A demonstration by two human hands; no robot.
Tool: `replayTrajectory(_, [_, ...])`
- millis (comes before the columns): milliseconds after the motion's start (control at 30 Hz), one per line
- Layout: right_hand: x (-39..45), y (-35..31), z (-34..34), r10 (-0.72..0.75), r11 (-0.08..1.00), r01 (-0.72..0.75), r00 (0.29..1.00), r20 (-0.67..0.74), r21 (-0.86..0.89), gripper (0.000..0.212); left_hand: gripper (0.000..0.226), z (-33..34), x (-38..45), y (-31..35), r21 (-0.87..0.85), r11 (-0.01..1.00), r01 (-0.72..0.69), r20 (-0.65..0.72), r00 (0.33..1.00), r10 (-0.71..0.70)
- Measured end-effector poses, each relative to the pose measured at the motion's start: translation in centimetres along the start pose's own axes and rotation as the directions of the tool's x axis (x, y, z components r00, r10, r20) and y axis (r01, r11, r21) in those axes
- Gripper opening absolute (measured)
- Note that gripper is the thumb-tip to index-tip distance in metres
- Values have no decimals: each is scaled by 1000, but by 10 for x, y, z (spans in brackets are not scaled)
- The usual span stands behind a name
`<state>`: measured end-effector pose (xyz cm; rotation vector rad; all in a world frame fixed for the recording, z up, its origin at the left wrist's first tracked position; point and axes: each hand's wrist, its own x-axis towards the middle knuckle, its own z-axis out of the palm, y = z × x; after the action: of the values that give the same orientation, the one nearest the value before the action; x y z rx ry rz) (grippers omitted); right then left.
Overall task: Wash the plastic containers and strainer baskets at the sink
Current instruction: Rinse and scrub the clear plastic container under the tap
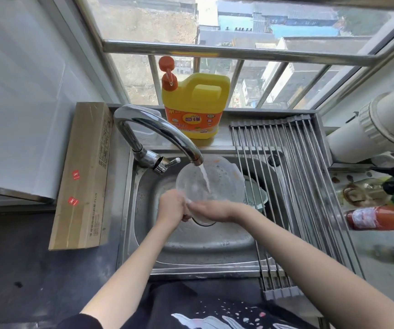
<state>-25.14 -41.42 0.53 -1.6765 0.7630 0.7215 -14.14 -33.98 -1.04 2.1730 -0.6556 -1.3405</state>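
Steel sink (143, 233): I see both hands, left hand (171, 206) and right hand (215, 210), gripping 1 clear plastic container (215, 181) (tilted) catching water from the faucet (158, 129).

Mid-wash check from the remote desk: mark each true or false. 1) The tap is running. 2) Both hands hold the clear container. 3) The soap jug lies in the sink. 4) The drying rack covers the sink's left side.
1) True: water falls from the tap into the clear container.
2) True: left hand and right hand grip its near rim.
3) False: the soap jug stands upright on the ledge behind the sink.
4) False: the drying rack spans the right side.
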Motion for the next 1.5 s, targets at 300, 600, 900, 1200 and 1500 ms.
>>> replayTrajectory(300, [6,34,10,77,687,-416,857,-509,-596,65,36,3,6,-2,22,993,-118,-199,973,120])
replayTrajectory(600, [15,39,23,3,753,-300,892,-453,-586,60,24,3,3,-10,128,982,-143,-352,919,179])
replayTrajectory(900, [19,28,31,-254,852,32,899,-357,-523,65,29,6,5,-3,-14,990,-142,-307,943,131])
replayTrajectory(1200, [6,18,25,-89,632,-328,869,-487,-702,19,35,20,12,-2,-66,993,-95,-321,945,69])
replayTrajectory(1500, [12,26,25,-319,764,-125,779,-540,-633,44,31,28,9,0,-166,980,-111,-328,943,51])
